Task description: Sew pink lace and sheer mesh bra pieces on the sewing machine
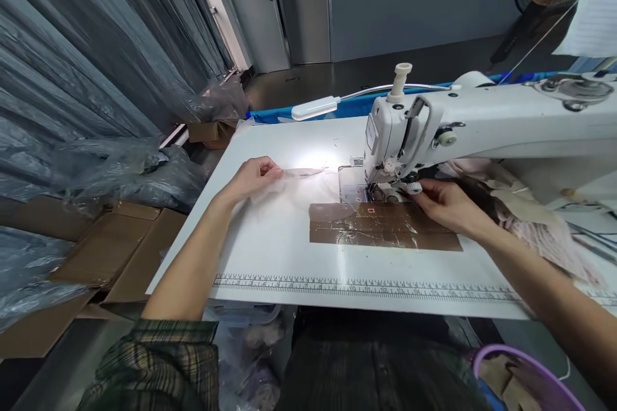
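Observation:
My left hand (255, 176) pinches the edge of a thin, sheer pale pink fabric (301, 183). The fabric stretches right over the white table toward the needle area of a white sewing machine (383, 135). My right hand (446, 202) is right of the needle, its thumb and fingers closed beside a small white knob (413, 188) on the machine. What those fingertips hold, if anything, is hidden. A brown taped strip (385, 234) lies flat on the table in front of the needle plate (354, 186).
A small lamp (315, 108) shines on the fabric. Bunched fabric (535, 231) lies under the machine's arm at right. A printed ruler (337, 286) runs along the table's front edge. Cardboard boxes (116, 241) stand at left, and a purple bin (506, 350) sits below at right.

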Available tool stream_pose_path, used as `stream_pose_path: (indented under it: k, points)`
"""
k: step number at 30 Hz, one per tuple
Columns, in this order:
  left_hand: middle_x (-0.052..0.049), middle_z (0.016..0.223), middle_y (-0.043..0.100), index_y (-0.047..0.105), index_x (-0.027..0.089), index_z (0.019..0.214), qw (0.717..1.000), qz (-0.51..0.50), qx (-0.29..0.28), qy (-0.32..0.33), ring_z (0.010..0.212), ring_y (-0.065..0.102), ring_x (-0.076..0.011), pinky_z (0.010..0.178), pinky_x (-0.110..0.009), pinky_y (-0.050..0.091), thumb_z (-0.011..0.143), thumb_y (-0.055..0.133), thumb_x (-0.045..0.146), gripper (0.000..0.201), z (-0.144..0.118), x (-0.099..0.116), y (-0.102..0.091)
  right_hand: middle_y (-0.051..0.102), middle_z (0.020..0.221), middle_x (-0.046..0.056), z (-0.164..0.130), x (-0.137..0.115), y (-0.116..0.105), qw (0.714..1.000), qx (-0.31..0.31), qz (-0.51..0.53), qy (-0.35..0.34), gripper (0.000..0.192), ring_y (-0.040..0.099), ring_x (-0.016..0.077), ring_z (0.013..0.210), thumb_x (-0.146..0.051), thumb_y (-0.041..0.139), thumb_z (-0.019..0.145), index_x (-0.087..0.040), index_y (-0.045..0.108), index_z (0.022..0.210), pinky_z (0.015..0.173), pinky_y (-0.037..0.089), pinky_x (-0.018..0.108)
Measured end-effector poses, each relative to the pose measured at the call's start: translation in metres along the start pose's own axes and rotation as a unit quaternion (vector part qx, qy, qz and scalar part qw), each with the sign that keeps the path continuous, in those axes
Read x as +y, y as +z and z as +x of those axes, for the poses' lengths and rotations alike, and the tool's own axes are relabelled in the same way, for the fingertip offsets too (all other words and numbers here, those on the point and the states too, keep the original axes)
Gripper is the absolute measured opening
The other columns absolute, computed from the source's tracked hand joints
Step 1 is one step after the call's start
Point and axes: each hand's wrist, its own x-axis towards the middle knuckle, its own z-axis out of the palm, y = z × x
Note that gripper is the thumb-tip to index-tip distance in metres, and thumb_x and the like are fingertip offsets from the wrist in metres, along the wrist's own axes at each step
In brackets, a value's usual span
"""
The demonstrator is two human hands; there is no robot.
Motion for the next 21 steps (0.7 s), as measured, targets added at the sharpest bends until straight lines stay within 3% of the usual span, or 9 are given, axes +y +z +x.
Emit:
stream_pose_path:
  k: [3,7,11,13,17,21]
  points:
    - [-0.008,0.086,0.074,0.060,0.019,0.073,0.975,-0.203,-0.085,-0.032,0.077,0.066,-0.0207,0.068,-0.031,0.049,0.076,0.068,0.042,0.025,-0.022,0.007,-0.011,0.067,0.099,0.015,-0.006,0.016,-0.001,0.971,0.055,-0.221,-0.076,0.031,0.062,0.0311,0.093,-0.034,0.046,0.089,-0.015,0.066,0.103,0.083,0.050,0.042]
    - [-0.016,0.104,0.073,0.051,0.018,0.064,0.922,-0.351,-0.149,-0.072,0.085,0.071,-0.0291,0.074,-0.041,0.054,0.066,0.074,0.037,0.029,-0.053,0.013,-0.011,0.065,0.105,0.020,-0.005,0.028,0.006,0.932,0.064,-0.339,-0.114,0.037,0.060,0.0335,0.096,-0.032,0.041,0.091,-0.011,0.068,0.107,0.083,0.050,0.044]
    - [-0.018,0.120,0.068,0.053,0.017,0.066,0.906,-0.358,-0.219,-0.058,0.099,0.070,-0.0317,0.082,-0.043,0.054,0.067,0.078,0.037,0.032,-0.080,0.023,0.011,0.064,0.098,0.019,-0.006,0.025,0.010,0.918,0.039,-0.371,-0.134,0.039,0.060,0.0316,0.091,-0.028,0.036,0.094,-0.010,0.070,0.099,0.079,0.049,0.041]
    - [-0.015,0.112,0.071,0.055,0.017,0.068,0.911,-0.327,-0.248,-0.044,0.096,0.070,-0.0278,0.081,-0.037,0.054,0.071,0.078,0.037,0.031,-0.090,0.029,0.025,0.063,0.096,0.020,-0.010,0.021,0.010,0.916,0.032,-0.377,-0.136,0.039,0.060,0.0317,0.091,-0.027,0.035,0.095,-0.010,0.070,0.097,0.077,0.048,0.042]
    - [-0.003,0.074,0.069,0.052,0.018,0.071,0.909,-0.322,-0.260,-0.044,0.079,0.071,-0.0188,0.063,-0.024,0.049,0.074,0.078,0.034,0.031,-0.095,0.037,0.049,0.063,0.095,0.021,-0.017,0.016,0.009,0.923,0.039,-0.368,-0.104,0.043,0.060,0.0332,0.089,-0.029,0.031,0.097,-0.010,0.069,0.095,0.072,0.049,0.043]
    - [-0.007,0.086,0.073,0.047,0.018,0.077,0.875,-0.398,-0.267,-0.060,0.076,0.071,-0.0158,0.064,-0.023,0.051,0.073,0.080,0.028,0.035,-0.087,0.043,0.064,0.063,0.111,0.023,-0.024,0.005,0.009,0.940,0.074,-0.318,-0.098,0.041,0.057,0.0383,0.106,-0.030,0.035,0.095,-0.008,0.066,0.110,0.086,0.049,0.050]
